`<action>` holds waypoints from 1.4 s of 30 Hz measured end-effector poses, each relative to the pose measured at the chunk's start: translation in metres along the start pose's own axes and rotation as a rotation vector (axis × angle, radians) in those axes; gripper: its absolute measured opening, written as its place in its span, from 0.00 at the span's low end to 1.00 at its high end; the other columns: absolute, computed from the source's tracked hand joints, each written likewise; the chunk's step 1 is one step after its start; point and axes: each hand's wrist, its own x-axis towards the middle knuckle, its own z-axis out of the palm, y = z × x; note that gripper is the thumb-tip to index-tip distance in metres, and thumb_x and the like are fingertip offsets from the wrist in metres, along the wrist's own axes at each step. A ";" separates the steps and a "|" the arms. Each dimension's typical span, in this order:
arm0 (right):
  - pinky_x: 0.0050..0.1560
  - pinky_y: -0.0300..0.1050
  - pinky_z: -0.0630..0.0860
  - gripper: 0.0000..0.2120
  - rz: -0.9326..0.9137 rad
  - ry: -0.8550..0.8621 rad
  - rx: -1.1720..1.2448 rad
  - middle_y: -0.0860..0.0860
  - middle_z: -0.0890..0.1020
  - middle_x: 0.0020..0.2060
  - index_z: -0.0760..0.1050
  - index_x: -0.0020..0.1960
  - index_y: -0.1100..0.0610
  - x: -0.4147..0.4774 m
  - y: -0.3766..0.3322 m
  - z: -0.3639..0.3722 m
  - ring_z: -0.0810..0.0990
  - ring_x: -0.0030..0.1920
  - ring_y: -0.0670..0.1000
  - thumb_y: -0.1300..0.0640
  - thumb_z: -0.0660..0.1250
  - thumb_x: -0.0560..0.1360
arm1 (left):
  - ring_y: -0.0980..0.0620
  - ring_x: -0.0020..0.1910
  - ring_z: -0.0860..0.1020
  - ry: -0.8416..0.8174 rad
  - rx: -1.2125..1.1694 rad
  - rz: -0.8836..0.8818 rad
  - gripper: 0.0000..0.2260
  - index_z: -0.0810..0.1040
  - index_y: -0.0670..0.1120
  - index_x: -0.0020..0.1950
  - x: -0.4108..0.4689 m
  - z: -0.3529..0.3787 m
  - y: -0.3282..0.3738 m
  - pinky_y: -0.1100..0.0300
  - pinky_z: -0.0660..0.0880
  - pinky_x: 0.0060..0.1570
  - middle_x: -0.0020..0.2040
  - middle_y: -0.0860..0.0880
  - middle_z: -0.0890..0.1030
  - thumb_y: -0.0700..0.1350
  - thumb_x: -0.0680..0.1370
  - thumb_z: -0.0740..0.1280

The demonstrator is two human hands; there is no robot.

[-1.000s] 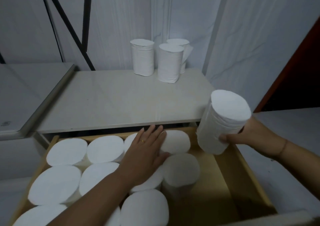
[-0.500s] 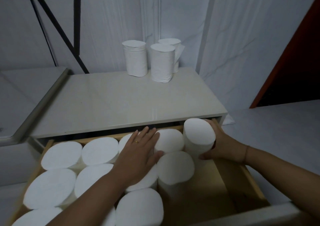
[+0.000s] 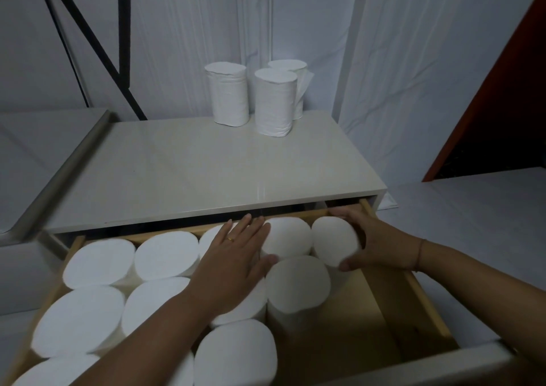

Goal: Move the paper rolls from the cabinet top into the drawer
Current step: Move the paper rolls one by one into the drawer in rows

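Observation:
Three white paper rolls (image 3: 275,102) stand upright at the back of the cabinet top (image 3: 189,173). Below it the wooden drawer (image 3: 413,291) is pulled out and holds several upright rolls. My right hand (image 3: 372,244) wraps around one roll (image 3: 334,244) set low in the drawer's far right corner, level with its neighbours. My left hand (image 3: 236,255) lies flat, fingers spread, on the tops of rolls in the middle of the drawer; it grips nothing. The drawer's right front part shows bare wood.
A white draped wall stands behind the cabinet. Black metal struts (image 3: 118,46) cross at the upper left. A low grey surface (image 3: 44,149) adjoins the cabinet on the left. A dark red door edge (image 3: 502,90) is at the right.
My right hand carried the roll from above the drawer's right side down into the far right corner. My left hand stayed flat on the rolls.

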 end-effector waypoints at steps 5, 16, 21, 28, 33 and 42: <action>0.51 0.30 0.68 0.33 -0.017 0.009 -0.016 0.36 0.67 0.55 0.62 0.66 0.44 0.003 -0.008 0.000 0.69 0.55 0.42 0.51 0.75 0.67 | 0.60 0.75 0.40 -0.009 0.008 -0.003 0.31 0.48 0.55 0.77 0.000 -0.001 0.001 0.54 0.41 0.75 0.77 0.57 0.48 0.65 0.76 0.39; 0.49 0.40 0.77 0.15 0.176 -0.233 -0.098 0.46 0.76 0.51 0.71 0.53 0.48 0.004 -0.010 -0.012 0.75 0.53 0.48 0.46 0.71 0.70 | 0.59 0.75 0.42 0.018 -0.073 0.085 0.34 0.53 0.53 0.76 -0.002 -0.004 0.001 0.55 0.40 0.75 0.77 0.56 0.51 0.69 0.75 0.39; 0.50 0.48 0.80 0.19 0.257 -0.304 -0.113 0.47 0.74 0.54 0.70 0.59 0.48 -0.004 -0.015 -0.017 0.75 0.55 0.51 0.46 0.69 0.71 | 0.63 0.75 0.41 -0.092 -0.188 0.160 0.37 0.51 0.58 0.76 -0.005 -0.003 0.012 0.52 0.41 0.75 0.76 0.61 0.47 0.72 0.71 0.51; 0.42 0.37 0.77 0.22 0.281 -0.388 -0.051 0.42 0.71 0.54 0.63 0.66 0.41 -0.007 -0.015 -0.012 0.71 0.57 0.48 0.46 0.65 0.74 | 0.60 0.75 0.38 -0.147 -0.117 0.315 0.39 0.54 0.61 0.75 -0.003 0.007 0.026 0.52 0.34 0.73 0.77 0.61 0.45 0.73 0.67 0.59; 0.39 0.36 0.80 0.17 0.360 -0.415 0.030 0.41 0.72 0.51 0.63 0.62 0.38 -0.008 -0.016 -0.011 0.74 0.51 0.47 0.47 0.64 0.75 | 0.60 0.75 0.40 -0.125 -0.197 0.298 0.35 0.62 0.62 0.70 -0.004 0.006 0.029 0.52 0.36 0.73 0.77 0.60 0.50 0.72 0.66 0.63; 0.43 0.44 0.82 0.13 0.480 -0.470 0.098 0.50 0.72 0.55 0.67 0.60 0.46 -0.020 -0.019 -0.015 0.76 0.52 0.52 0.49 0.63 0.76 | 0.57 0.76 0.46 -0.058 -0.153 0.233 0.33 0.66 0.54 0.67 -0.008 0.008 0.036 0.51 0.40 0.75 0.77 0.54 0.56 0.71 0.68 0.63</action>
